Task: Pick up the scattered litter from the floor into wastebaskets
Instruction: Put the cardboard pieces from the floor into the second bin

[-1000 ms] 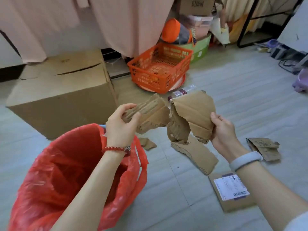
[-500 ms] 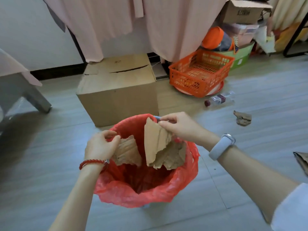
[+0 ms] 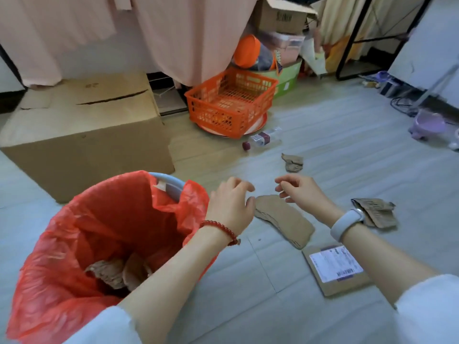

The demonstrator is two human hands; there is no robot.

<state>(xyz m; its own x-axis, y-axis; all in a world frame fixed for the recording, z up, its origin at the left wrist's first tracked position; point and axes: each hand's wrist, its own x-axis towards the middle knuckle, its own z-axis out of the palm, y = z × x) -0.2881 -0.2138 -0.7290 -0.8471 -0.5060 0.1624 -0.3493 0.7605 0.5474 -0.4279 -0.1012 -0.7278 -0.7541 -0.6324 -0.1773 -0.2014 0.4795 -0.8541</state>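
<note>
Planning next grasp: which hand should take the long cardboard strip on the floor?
Left, probably. The left hand hangs empty, fingertips right at the strip's near end, with the bin on its side. The right hand, also empty, hovers beyond it.

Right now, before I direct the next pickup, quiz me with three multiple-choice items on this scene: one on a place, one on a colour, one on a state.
1. Where does the plastic bottle lie?
A. in front of the orange basket
B. inside the wastebasket
C. on the big box

2. What colour is the bag lining the wastebasket?
A. blue
B. red
C. black

3. What do the left hand and right hand hold?
A. torn cardboard
B. the bottle
C. nothing

Key: A, it lies on the floor by the basket; B, red plastic drapes the rim; C, both hands hover empty.
</note>
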